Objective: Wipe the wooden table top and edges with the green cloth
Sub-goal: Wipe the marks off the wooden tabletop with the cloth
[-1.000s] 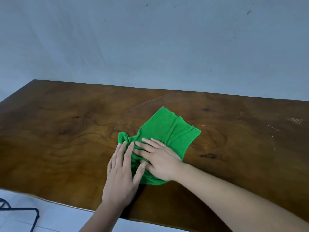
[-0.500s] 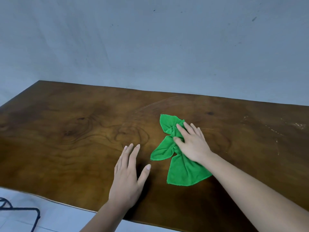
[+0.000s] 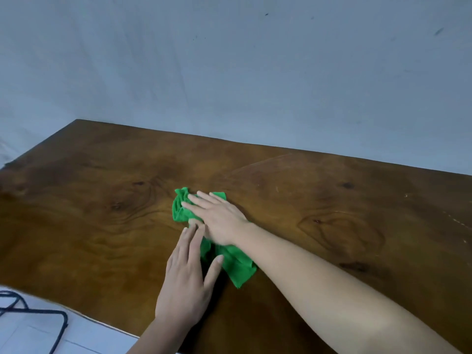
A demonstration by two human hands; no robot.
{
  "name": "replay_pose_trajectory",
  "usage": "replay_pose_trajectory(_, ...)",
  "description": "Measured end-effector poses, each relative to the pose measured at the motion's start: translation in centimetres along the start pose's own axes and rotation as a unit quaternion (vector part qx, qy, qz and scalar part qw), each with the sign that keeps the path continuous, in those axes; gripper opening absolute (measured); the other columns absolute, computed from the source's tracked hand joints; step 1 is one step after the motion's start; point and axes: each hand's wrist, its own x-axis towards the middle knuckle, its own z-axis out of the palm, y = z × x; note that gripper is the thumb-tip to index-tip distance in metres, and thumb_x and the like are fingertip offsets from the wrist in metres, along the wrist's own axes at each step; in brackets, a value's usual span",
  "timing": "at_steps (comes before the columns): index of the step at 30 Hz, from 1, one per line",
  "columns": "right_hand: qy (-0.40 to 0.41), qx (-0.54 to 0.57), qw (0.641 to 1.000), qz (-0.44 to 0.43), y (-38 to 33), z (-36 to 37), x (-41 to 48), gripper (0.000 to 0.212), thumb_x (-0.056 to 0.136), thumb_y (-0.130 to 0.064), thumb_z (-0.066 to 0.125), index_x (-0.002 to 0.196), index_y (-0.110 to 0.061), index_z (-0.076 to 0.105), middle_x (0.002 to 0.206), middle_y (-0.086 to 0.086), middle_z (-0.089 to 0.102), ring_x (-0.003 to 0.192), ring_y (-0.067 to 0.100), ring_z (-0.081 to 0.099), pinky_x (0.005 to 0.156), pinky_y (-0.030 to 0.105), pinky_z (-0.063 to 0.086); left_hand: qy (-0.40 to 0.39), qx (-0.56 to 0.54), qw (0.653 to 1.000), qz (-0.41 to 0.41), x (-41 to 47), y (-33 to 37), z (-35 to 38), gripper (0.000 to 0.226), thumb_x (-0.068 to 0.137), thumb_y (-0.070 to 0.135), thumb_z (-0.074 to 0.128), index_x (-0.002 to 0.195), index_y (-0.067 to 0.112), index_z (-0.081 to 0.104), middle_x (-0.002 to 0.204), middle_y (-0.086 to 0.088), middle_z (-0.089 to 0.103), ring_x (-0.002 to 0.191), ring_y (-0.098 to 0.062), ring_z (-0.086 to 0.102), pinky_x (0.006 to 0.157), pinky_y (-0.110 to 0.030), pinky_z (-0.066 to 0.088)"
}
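wall: pale blue-grey, a few small dark marks, rising directly behind the far edge of the table.

table: dark wooden top with swirling grain and knots; faint pale scratches toward its right end. near edge runs along the lower left, with light floor below it.

right forearm: bare, reaching in from the lower right across the table toward its middle.

right hand: palm down, fingers straight and slightly spread, pressed flat on the far part of the green cloth. open, not gripping; it pins the cloth to the table.

left hand: palm down on the table just near-side of the right hand, fingers extended and close together, thumb splayed out to the right. fingertips touch the right hand's thumb side; thumb tip lies on the near part of the cloth. open, nothing grasped.

green cloth: bunched and crumpled, lying on the table around its middle, partly hidden under the right hand; a wrinkled lump shows beyond the fingers, a flatter tail sticks out toward the near edge under the forearm.

black cable: on the floor, beyond the table's near left edge.
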Motion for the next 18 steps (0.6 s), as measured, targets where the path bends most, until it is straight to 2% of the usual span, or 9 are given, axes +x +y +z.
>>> replay_pose_trajectory(3, 0.011, 0.028, 0.998, 0.052, 3.4, -1.5, 3.0, 0.061, 0.121, -0.051, 0.024, 0.179, -0.031, 0.017, 0.187, -0.006, 0.009, 0.173, 0.015, 0.002, 0.141, 0.043, 0.002, -0.021, 0.058, 0.998, 0.004, -0.1, 0.5, 0.2, 0.087, 0.101, 0.088, 0.013, 0.174, 0.041, 0.001, 0.183, 0.016, -0.003, 0.166, -0.001, -0.014, 0.138, -0.038, 0.01)
replay_pose_trajectory(6, 0.025, 0.023, 0.993, 0.114, 7.7, -3.0, 4.0, 0.062, 0.12, -0.053, 0.02, 0.178, -0.032, 0.015, 0.187, -0.003, 0.006, 0.173, 0.02, 0.004, 0.14, 0.045, 0.001, -0.029, 0.089, 0.996, -0.001, 0.0, 0.7, 0.2, 0.089, 0.099, 0.09, 0.01, 0.174, 0.042, -0.001, 0.183, 0.018, -0.007, 0.165, 0.0, -0.018, 0.136, -0.033, 0.0)
replay_pose_trajectory(8, 0.038, 0.017, 0.987, 0.156, 11.0, -3.9, 3.5, 0.064, 0.119, -0.054, 0.018, 0.178, -0.031, 0.014, 0.186, -0.001, 0.006, 0.173, 0.023, 0.005, 0.139, 0.046, 0.003, -0.029, 0.1, 0.995, 0.002, 0.2, 0.7, 0.5, 0.089, 0.099, 0.09, 0.011, 0.174, 0.043, -0.001, 0.183, 0.019, -0.006, 0.165, 0.001, -0.018, 0.137, -0.034, -0.001)
replay_pose_trajectory(14, 0.073, 0.017, 0.959, 0.273, 20.4, -5.4, -2.7, 0.065, 0.118, -0.055, 0.017, 0.178, -0.031, 0.015, 0.186, 0.0, 0.007, 0.173, 0.023, 0.008, 0.137, 0.045, 0.004, -0.052, 0.131, 0.99, 0.013, 0.5, 0.6, 0.7, 0.088, 0.098, 0.091, 0.006, 0.173, 0.046, -0.002, 0.182, 0.019, -0.011, 0.164, 0.0, -0.024, 0.134, -0.032, -0.008)
replay_pose_trajectory(18, 0.102, 0.025, 0.932, 0.347, 25.7, -5.6, -8.7, 0.064, 0.118, -0.051, 0.02, 0.179, -0.028, 0.017, 0.187, 0.0, 0.011, 0.173, 0.023, 0.009, 0.14, 0.044, 0.007, -0.06, 0.135, 0.989, 0.013, 0.7, 0.6, 0.7, 0.089, 0.097, 0.091, 0.002, 0.174, 0.045, 0.001, 0.183, 0.017, -0.011, 0.164, -0.002, -0.024, 0.137, -0.036, -0.004)
